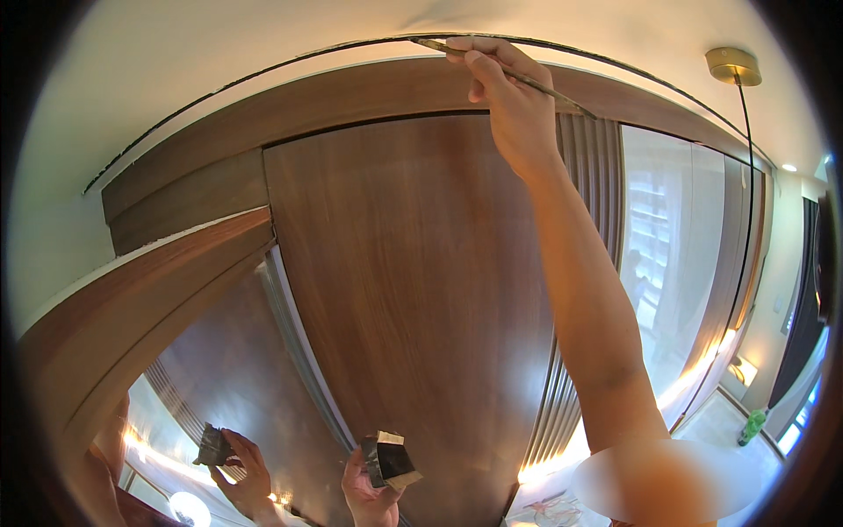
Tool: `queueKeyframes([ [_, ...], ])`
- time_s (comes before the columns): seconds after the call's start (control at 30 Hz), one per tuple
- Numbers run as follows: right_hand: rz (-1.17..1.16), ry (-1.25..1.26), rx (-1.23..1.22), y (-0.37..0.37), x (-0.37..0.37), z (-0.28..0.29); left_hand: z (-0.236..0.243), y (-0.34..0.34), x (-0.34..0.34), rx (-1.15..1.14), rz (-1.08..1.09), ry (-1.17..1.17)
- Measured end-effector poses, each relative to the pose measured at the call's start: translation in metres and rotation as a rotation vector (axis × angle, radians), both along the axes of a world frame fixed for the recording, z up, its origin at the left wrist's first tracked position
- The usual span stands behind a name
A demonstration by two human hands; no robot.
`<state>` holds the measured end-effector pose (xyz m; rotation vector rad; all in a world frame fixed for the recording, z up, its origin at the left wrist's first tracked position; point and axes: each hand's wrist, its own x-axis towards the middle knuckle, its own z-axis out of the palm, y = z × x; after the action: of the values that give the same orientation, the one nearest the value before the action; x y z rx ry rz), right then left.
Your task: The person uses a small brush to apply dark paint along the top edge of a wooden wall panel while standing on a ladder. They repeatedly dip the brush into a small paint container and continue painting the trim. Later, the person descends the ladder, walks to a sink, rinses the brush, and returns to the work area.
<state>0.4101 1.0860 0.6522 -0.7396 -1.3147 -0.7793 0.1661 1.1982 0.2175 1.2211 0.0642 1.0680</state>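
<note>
High up, my right hand pinches a thin paintbrush, its handle slanting down to the right. The brush tip touches or nearly touches a narrow black line running along the pale ceiling, just above the wooden cabinet top. Low in the view, my left hand is closed round a small cut-open container with a black inside and ragged, light-coloured edges. How much paint it holds, I cannot tell. A glossy panel to the left reflects a hand holding the container.
Brown wooden panels fill the middle, with a wooden ledge jutting out at left. At upper right, a brass ceiling mount carries a hanging black cord. Fluted trim and a reflective glass panel stand right of my forearm.
</note>
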Motion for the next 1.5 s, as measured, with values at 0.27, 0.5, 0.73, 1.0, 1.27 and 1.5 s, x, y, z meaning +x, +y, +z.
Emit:
queueKeyframes([
  [0.27,-0.016,-0.012,0.017,0.009,0.002,0.010,-0.004,0.002,0.001,-0.049,-0.022,-0.045],
  [0.5,-0.027,0.034,-0.006,0.009,0.007,0.012,0.008,-0.005,-0.001,-0.059,-0.049,-0.062],
  [0.73,-0.056,0.044,0.099,-0.002,0.014,0.007,0.006,-0.003,-0.002,-0.066,-0.043,-0.050],
  [1.0,-0.383,0.117,0.269,-0.022,0.021,-0.007,0.002,-0.002,0.001,-0.033,-0.004,-0.027],
  [1.27,-0.538,-0.032,0.451,0.017,0.004,-0.013,0.012,-0.005,-0.001,-0.047,-0.042,-0.054],
  [1.5,-0.361,-0.044,0.314,0.063,-0.034,-0.015,0.001,0.003,0.001,-0.082,-0.087,-0.159],
])
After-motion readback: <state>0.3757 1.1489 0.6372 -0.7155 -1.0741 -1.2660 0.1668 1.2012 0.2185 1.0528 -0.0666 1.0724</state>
